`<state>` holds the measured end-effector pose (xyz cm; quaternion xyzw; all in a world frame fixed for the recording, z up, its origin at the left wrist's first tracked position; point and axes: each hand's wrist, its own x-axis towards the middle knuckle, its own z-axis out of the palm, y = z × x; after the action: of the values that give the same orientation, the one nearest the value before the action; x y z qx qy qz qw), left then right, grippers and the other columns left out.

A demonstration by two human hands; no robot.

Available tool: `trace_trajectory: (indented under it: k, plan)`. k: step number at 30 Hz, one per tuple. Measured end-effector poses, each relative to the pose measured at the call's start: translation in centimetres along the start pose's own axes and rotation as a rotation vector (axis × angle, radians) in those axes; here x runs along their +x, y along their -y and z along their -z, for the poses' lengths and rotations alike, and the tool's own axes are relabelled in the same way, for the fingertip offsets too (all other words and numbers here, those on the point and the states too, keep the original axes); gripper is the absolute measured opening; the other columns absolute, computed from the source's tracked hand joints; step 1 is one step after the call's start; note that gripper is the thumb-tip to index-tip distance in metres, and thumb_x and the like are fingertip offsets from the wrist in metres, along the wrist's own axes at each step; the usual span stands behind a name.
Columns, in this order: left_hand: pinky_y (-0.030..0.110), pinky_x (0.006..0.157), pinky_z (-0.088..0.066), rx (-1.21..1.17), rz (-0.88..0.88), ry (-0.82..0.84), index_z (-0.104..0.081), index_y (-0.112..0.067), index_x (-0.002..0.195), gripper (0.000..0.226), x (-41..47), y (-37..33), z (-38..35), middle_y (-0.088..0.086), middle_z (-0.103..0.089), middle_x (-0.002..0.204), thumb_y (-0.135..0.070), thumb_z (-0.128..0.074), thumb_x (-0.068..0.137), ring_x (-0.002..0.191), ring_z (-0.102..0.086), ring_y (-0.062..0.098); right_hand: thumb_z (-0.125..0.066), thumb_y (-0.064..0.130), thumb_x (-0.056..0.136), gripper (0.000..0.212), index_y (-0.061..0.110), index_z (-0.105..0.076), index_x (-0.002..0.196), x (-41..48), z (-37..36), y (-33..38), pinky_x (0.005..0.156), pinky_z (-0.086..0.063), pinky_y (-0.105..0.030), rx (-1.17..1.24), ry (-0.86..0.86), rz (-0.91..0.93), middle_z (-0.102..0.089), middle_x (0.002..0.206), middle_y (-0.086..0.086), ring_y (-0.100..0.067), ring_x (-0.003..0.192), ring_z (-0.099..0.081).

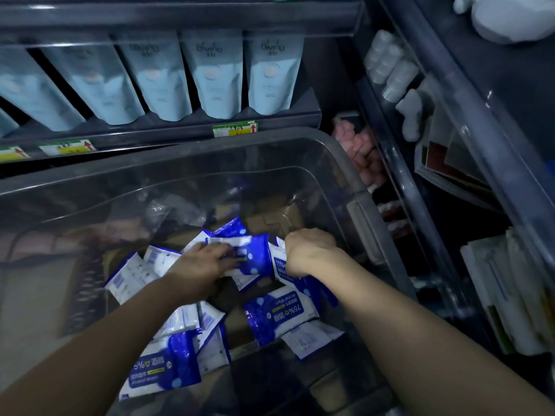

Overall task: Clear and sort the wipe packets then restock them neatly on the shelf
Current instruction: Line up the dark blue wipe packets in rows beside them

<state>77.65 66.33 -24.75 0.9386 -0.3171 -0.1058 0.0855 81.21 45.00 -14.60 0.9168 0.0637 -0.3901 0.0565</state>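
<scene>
In the clear plastic bin (354, 181), left hand (207, 261) and right hand (307, 250) grip glossy wipe packets (258, 259).

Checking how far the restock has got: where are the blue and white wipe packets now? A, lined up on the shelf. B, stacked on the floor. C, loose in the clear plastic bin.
C: the wipe packets lie jumbled inside the clear bin, the left hand and right hand among them; the shelf above holds light blue pouches.
</scene>
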Motion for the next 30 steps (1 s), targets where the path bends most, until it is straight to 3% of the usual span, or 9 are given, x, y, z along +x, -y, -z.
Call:
trace_trajectory:
  k: [2,5,7,11,15,18,23,27,30]
  plan:
    - [0.033,0.093,-0.046,-0.171,0.14,0.085,-0.07,-0.028,0.102,0.03,-0.7,0.2,-0.7,0.001,-0.056,0.132,-0.023,-0.057,0.076,0.117,-0.057,0.022,-0.065,0.021,0.084,0.035,0.015,-0.06,0.117,0.0,0.0,0.0,0.072,-0.046,-0.03,-0.01,0.002,-0.002,-0.063,0.119,-0.004,-0.024,0.106,-0.062]
    - [0.036,0.086,-0.049,-0.335,0.412,-0.107,-0.07,-0.014,0.098,0.023,-0.2,-0.1,-0.1,0.007,-0.061,0.116,-0.013,-0.057,0.079,0.107,-0.058,0.031,-0.065,0.022,0.085,0.034,0.015,-0.059,0.118,0.0,0.0,0.0,0.072,-0.046,-0.03,-0.014,0.016,-0.005,-0.063,0.118,-0.005,-0.024,0.105,-0.062]
    - [0.041,0.085,-0.048,-0.189,0.487,-0.14,-0.065,-0.014,0.111,0.033,0.8,-0.5,0.3,0.01,-0.057,0.113,-0.028,-0.06,0.082,0.106,-0.054,0.034,-0.065,0.022,0.085,0.035,0.014,-0.058,0.118,0.1,-0.1,0.0,0.073,-0.046,-0.031,-0.014,0.017,-0.014,-0.063,0.118,-0.005,-0.024,0.105,-0.062]
    - [0.039,0.1,-0.036,-0.025,0.652,0.257,-0.032,-0.023,0.141,0.09,2.7,-1.8,0.8,0.007,-0.041,0.133,-0.065,-0.068,0.069,0.125,-0.039,0.027,-0.063,0.021,0.087,0.033,0.015,-0.059,0.119,0.2,-0.2,0.0,0.073,-0.046,-0.032,-0.004,0.003,-0.022,-0.062,0.119,-0.004,-0.024,0.106,-0.062]
    - [0.037,0.097,-0.036,0.101,0.587,0.331,-0.049,-0.027,0.128,0.076,3.9,-1.8,1.2,0.004,-0.048,0.128,-0.071,-0.064,0.068,0.12,-0.043,0.024,-0.062,0.018,0.087,0.031,0.014,-0.06,0.117,0.2,-0.2,-0.1,0.071,-0.046,-0.03,0.026,-0.019,-0.035,-0.062,0.119,-0.004,-0.025,0.106,-0.062]
    - [0.028,0.08,-0.045,-0.274,0.709,0.42,-0.064,-0.021,0.109,0.049,4.2,-1.4,1.6,0.004,-0.063,0.114,-0.059,-0.065,0.077,0.104,-0.058,0.021,-0.061,0.017,0.086,0.033,0.013,-0.059,0.119,0.2,-0.2,0.0,0.072,-0.046,-0.03,0.102,-0.032,-0.055,-0.061,0.121,-0.005,-0.025,0.109,-0.061]
    - [0.032,0.079,-0.041,-0.963,1.131,0.049,-0.062,-0.004,0.102,0.034,3.6,-5.2,-1.2,0.019,-0.066,0.107,-0.036,-0.053,0.094,0.096,-0.06,0.032,-0.063,0.019,0.086,0.042,0.012,-0.051,0.126,0.2,0.0,0.4,0.076,-0.046,-0.031,0.228,-0.059,-0.092,-0.06,0.124,-0.008,-0.027,0.112,-0.06]
    - [0.04,0.097,-0.042,-0.911,1.299,0.011,-0.048,0.002,0.124,0.056,4.7,-7.0,-2.0,0.026,-0.05,0.128,-0.043,-0.049,0.091,0.115,-0.051,0.041,-0.062,0.022,0.087,0.042,0.013,-0.049,0.126,0.5,-0.2,0.7,0.074,-0.044,-0.032,0.283,-0.066,-0.084,-0.06,0.123,-0.008,-0.028,0.112,-0.06]
    - [0.04,0.092,-0.045,-1.011,1.402,-0.162,-0.046,-0.004,0.126,0.047,6.0,-7.4,-1.6,0.023,-0.045,0.132,-0.027,-0.059,0.087,0.111,-0.053,0.041,-0.063,0.025,0.087,0.043,0.013,-0.048,0.126,0.6,-0.6,0.6,0.072,-0.043,-0.031,0.287,-0.103,-0.086,-0.061,0.123,-0.007,-0.028,0.111,-0.06]
